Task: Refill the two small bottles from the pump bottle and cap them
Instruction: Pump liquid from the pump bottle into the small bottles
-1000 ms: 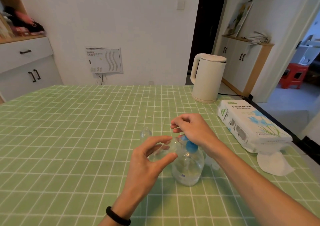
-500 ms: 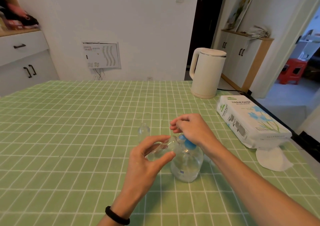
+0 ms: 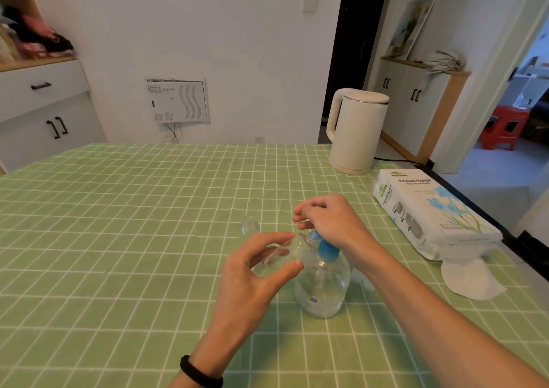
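A clear pump bottle (image 3: pixel 322 283) with a blue pump head stands on the green checked tablecloth (image 3: pixel 118 224). My right hand (image 3: pixel 329 219) rests on top of the pump head, fingers curled over it. My left hand (image 3: pixel 255 271) holds a small clear bottle (image 3: pixel 280 254) tilted, its mouth up against the pump spout. A second small clear bottle (image 3: pixel 249 224) stands upright on the cloth just beyond my left hand. Small clear pieces (image 3: pixel 364 280) lie right of the pump bottle, partly hidden by my right forearm; I cannot tell what they are.
A white kettle (image 3: pixel 355 132) stands at the table's far right. A pack of tissue paper (image 3: pixel 430 209) lies along the right edge, with a loose tissue (image 3: pixel 469 280) in front of it. White cabinets stand left and right of the table.
Both hands and the bottles keep the same pose. Only the camera view has shifted slightly.
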{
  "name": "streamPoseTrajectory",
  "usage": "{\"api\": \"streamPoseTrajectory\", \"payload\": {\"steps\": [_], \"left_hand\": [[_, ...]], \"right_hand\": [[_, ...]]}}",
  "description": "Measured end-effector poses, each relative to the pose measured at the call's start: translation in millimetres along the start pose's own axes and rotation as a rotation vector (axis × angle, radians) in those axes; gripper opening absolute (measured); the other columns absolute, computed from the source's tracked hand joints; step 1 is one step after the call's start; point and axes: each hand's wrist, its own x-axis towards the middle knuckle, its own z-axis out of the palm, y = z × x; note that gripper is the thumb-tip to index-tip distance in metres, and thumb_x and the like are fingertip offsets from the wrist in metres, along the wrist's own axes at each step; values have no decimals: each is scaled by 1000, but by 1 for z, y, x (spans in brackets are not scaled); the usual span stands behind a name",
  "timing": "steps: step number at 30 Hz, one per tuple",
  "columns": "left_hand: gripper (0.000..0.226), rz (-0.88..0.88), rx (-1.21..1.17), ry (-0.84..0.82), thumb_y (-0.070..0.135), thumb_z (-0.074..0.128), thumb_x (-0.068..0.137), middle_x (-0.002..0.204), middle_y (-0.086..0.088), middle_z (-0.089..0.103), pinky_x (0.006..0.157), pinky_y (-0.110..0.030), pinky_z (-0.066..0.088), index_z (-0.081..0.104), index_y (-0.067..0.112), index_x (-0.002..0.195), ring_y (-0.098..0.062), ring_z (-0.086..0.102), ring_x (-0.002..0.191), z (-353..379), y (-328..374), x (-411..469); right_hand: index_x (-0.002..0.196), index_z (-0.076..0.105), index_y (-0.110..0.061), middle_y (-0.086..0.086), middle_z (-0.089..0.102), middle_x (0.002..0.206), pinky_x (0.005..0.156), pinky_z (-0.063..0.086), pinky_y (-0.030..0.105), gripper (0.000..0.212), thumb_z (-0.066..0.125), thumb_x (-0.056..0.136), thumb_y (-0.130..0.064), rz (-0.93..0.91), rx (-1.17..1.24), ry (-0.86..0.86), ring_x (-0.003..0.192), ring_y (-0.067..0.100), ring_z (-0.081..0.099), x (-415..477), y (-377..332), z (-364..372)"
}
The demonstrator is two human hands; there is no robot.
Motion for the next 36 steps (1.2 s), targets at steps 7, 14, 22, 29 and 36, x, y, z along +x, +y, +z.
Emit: {"api": "streamPoseTrajectory", "payload": {"steps": [7,14,22,29,36], "left_hand": [[37,-13,16,6,23,89,79,114,12,80,99,-29,58,78,38,111,-11,77,107,0,-9,-3],[38,-28,22,8,21,89,79,113,12,80,98,-27,59,78,39,111,-11,78,104,0,-6,-4],[37,-13,19,4,40,86,74,114,13,80,99,-31,58,77,42,110,-12,78,104,0,2,-1],[37,-15,26,2,39,86,76,115,13,80,98,-31,58,77,41,111,-11,77,106,-1,-6,-1],[38,-13,46,1,26,91,79,116,12,79,99,-27,59,77,39,112,-10,77,107,-1,-8,-3]], "right_hand": [[93,79,-17,-2,81,93,69,54,18,29,55,107,-9,47,6,-8,83,10,76,1,10,2],[87,78,-22,-3,82,95,87,62,27,30,56,106,-12,37,-36,11,91,15,79,1,8,4],[94,84,-11,2,84,97,104,61,49,23,63,101,-19,50,-53,18,101,26,79,-1,-1,0],[80,79,-24,-6,83,90,102,62,44,32,59,103,-14,57,-40,47,95,18,79,1,6,5],[78,78,-24,-4,83,90,105,61,47,32,60,103,-15,60,-44,46,96,19,79,-1,8,6]]}}
